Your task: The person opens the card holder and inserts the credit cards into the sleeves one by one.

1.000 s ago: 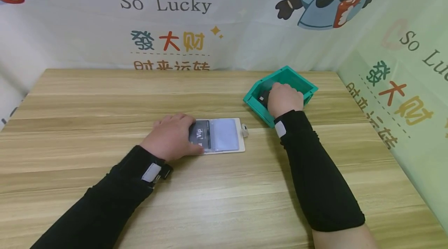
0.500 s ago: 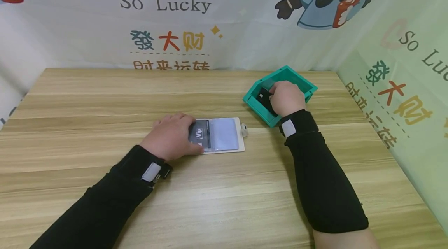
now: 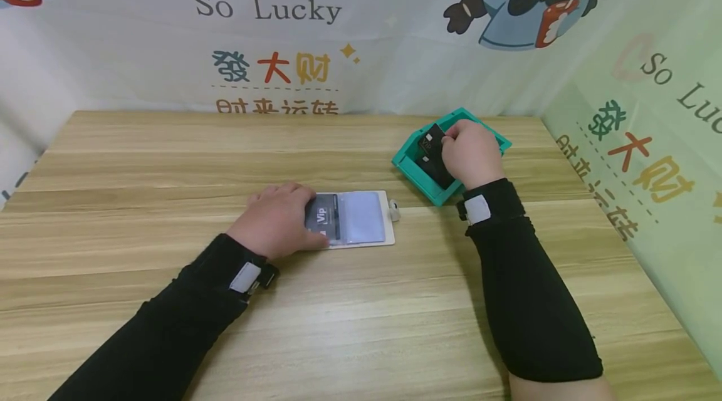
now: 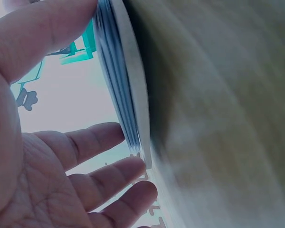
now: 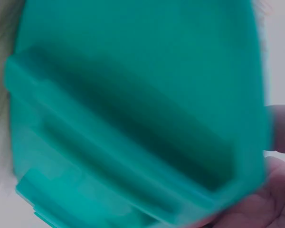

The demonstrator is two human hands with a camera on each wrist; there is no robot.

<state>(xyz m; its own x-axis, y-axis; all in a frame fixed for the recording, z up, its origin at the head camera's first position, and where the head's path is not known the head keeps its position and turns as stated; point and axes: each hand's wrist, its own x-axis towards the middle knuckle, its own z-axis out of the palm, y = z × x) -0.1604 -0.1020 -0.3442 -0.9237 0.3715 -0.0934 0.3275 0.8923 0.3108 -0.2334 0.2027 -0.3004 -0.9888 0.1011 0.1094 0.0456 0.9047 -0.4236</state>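
On the table lies a card holder (image 3: 363, 217) with clear plastic pockets, a white back and a small snap tab. A grey card marked "Vip" (image 3: 323, 216) shows in its left part. My left hand (image 3: 276, 219) holds the holder's left end, thumb at the near edge and fingers at the far edge. Layered sleeves of the holder (image 4: 118, 80) appear edge-on in the left wrist view. Over a green bin (image 3: 412, 160), my right hand (image 3: 472, 153) pinches a black card (image 3: 432, 140) by its edge. Another black card (image 3: 435, 170) is below it in the bin.
The wooden table (image 3: 350, 319) extends around both hands. A printed cloth (image 3: 389, 75) hangs behind it and along the right side. In the right wrist view, the green bin's outer wall (image 5: 147, 71) fills most of the frame and hides the fingertips.
My right hand has drawn back to the right and risen, lifting a black card from inside the bin into view. The left hand and the card holder have stayed still.
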